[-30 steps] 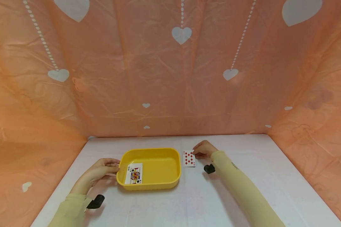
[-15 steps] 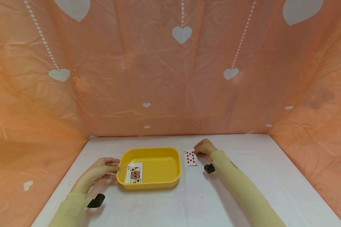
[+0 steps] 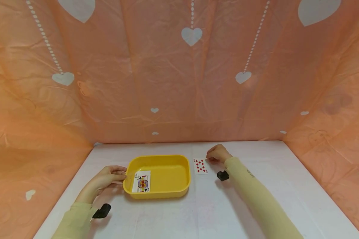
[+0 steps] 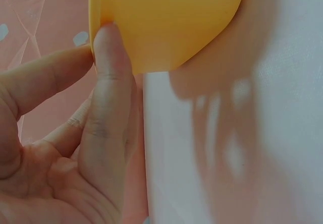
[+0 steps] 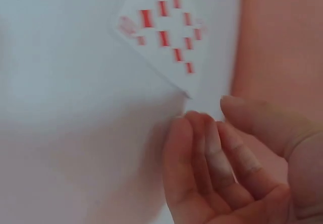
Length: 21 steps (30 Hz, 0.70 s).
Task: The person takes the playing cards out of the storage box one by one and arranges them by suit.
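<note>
Your right hand (image 3: 219,153) has just slipped off the diamond card (image 3: 200,167), so no hand now holds it; your fingers there curl loosely around nothing, thumb apart, just beside its corner. Your left hand (image 3: 109,176) keeps pinching the near-left wall of the yellow tray (image 3: 158,195) between thumb and fingers. The diamond card lies face up on the white tabletop (image 3: 203,205), right of the tray, red pips showing, blurred up close; a spade picture card (image 3: 142,183) lies inside.
</note>
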### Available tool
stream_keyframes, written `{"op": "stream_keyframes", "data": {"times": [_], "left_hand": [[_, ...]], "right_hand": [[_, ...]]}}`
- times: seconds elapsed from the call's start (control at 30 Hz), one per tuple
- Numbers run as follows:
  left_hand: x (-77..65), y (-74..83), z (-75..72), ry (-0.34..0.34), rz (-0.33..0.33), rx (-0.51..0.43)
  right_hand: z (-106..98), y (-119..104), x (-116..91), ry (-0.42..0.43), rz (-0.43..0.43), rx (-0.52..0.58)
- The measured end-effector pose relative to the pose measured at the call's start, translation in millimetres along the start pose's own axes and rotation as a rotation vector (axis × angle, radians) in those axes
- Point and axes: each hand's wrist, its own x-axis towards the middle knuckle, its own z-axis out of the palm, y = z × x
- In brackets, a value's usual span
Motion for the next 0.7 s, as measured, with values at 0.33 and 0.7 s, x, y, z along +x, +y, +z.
{"op": "stream_keyframes", "data": {"times": [0.33, 0.7], "left_hand": [[-0.5, -1.5, -3.3, -0.047, 0.054, 0.006], [-0.1, 0.5, -0.4, -0.02, 0.025, 0.005]], "right_hand": [[-14, -33, -7, -0.204, -0.042, 0.161], [9, -85, -26, -0.343, -0.121, 0.322]]}}
